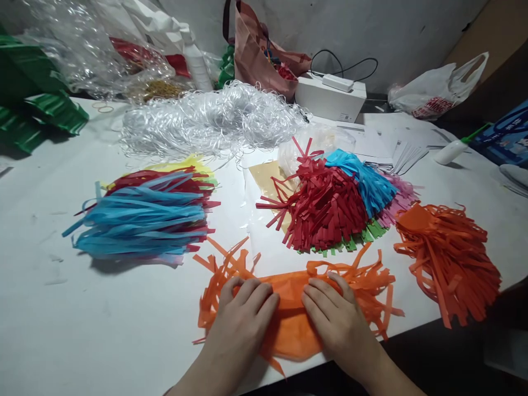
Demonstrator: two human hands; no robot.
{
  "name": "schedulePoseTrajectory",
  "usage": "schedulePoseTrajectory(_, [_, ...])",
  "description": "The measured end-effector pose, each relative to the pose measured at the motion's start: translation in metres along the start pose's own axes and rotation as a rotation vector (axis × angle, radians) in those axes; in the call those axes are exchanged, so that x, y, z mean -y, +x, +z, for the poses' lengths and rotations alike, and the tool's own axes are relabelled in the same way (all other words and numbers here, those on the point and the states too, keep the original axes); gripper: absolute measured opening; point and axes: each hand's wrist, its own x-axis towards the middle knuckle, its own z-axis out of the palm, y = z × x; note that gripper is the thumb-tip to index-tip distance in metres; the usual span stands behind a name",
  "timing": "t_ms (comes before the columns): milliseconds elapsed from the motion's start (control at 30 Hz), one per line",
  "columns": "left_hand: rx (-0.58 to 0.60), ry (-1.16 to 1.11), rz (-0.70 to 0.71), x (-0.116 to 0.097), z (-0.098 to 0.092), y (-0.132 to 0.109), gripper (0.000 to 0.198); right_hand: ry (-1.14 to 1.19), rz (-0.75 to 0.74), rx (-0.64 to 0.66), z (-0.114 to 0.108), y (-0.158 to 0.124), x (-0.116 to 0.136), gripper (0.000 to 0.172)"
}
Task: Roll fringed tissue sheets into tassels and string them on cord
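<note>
An orange sheet of fringed tissue paper (293, 335) lies at the table's front edge, its cut strips spreading out on both sides. Across its uncut middle runs a folded or rolled band. My left hand (247, 311) curls its fingers over the band's left part. On the right part, my right hand (332, 308) grips likewise, a small gap between the two hands. Both thumbs are mostly hidden. To the right rests an orange tissue tassel bundle (451, 264). Beyond my right hand sits a heap of red fringed tissue (328, 206) with a blue tassel (363, 179) on it.
Blue fringed strips (140, 214) are stacked on the left over red and yellow ones. Behind spreads a tangle of clear plastic string (214, 118). A white box (330, 96), a glue bottle (451, 151) and a plastic bag (437, 91) stand at the back right.
</note>
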Motion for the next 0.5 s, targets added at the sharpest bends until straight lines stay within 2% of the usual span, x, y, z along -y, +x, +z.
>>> schedulePoseTrajectory(67, [-0.075, -0.023, 0.012, 0.004, 0.003, -0.009, 0.037, -0.017, 0.052, 0.022, -0.001, -0.004, -0.003, 0.032])
schedulePoseTrajectory(133, [-0.089, -0.028, 0.016, 0.009, 0.004, -0.016, 0.038, -0.035, 0.097, 0.022, -0.001, -0.006, -0.004, 0.032])
schedulePoseTrajectory(233, [-0.001, -0.013, -0.012, 0.013, -0.001, -0.02, 0.028, -0.042, 0.128, 0.035, -0.002, -0.002, -0.006, 0.029])
schedulePoseTrajectory(333, [0.083, -0.043, -0.068, 0.012, -0.009, -0.012, 0.02, -0.025, 0.219, 0.073, -0.002, 0.007, -0.007, 0.024])
schedulePoseTrajectory(500, [0.132, 0.005, -0.235, 0.005, -0.01, 0.007, 0.035, -0.112, 0.309, 0.211, 0.0, 0.025, -0.011, 0.027])
